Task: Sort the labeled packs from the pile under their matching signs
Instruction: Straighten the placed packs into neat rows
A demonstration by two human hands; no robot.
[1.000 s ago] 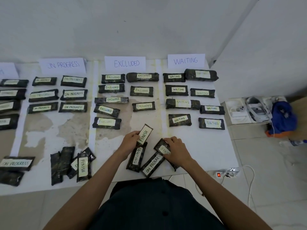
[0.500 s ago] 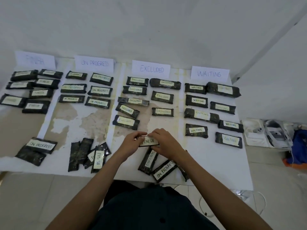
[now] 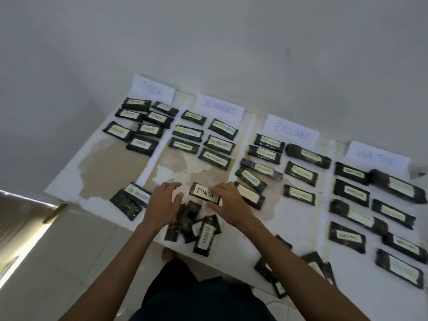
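My right hand (image 3: 228, 205) grips a dark pack labeled FINISH (image 3: 205, 193), held just above the table below the ON PROGRESS column. My left hand (image 3: 163, 201) hovers to its left with fingers spread, holding nothing. Under both hands lies a small pile of dark packs (image 3: 185, 221), one reading FINISH (image 3: 204, 237). A second loose pile (image 3: 301, 267) lies at the near edge by my right forearm. Four signs stand along the wall: FINISH (image 3: 152, 89), ON PROGRESS (image 3: 220, 107), EXCLUDED (image 3: 291, 132), WAITING (image 3: 376, 157), each with several packs below.
Two packs, one labeled ON PROGRESS (image 3: 134, 195), lie at the near left of the white table (image 3: 108, 163). The table's near edge runs just under my forearms. A pale wall rises behind the signs. Tiled floor shows at the lower left.
The view swung left and tilted. The FINISH pack passed from both hands to my right hand alone, moving left over the pile. My left hand let go and opened.
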